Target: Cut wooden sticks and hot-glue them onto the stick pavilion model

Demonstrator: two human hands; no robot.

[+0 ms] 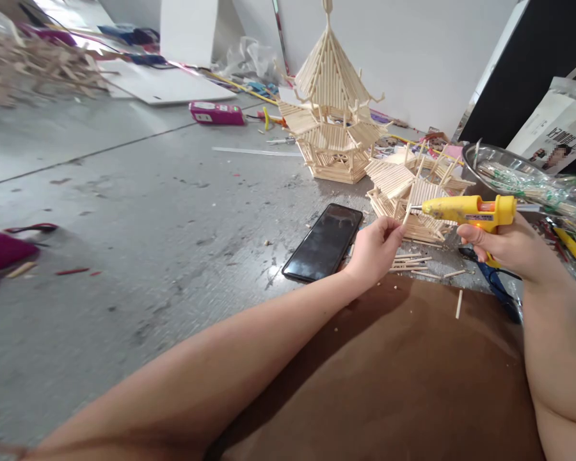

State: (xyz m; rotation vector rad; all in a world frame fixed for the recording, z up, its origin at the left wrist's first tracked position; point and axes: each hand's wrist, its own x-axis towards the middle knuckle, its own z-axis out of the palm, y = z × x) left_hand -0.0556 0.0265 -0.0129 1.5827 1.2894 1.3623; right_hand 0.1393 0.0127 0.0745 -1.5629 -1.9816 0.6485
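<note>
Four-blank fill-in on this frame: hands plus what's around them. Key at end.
1. The right hand holds a ____ glue gun.
2. The left hand pinches a light-coloured stick; the phone beside that hand lies with its screen facing ____.
3. A loose stick lies on the ____ fabric.
4. In the picture, the pointed-roof model stands to the ____ of the lower model.

Missing words: yellow; up; brown; left.

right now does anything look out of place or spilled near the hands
One short stick lies on the brown cloth, apart from the loose sticks beside the left hand, so it looks stray.
</note>
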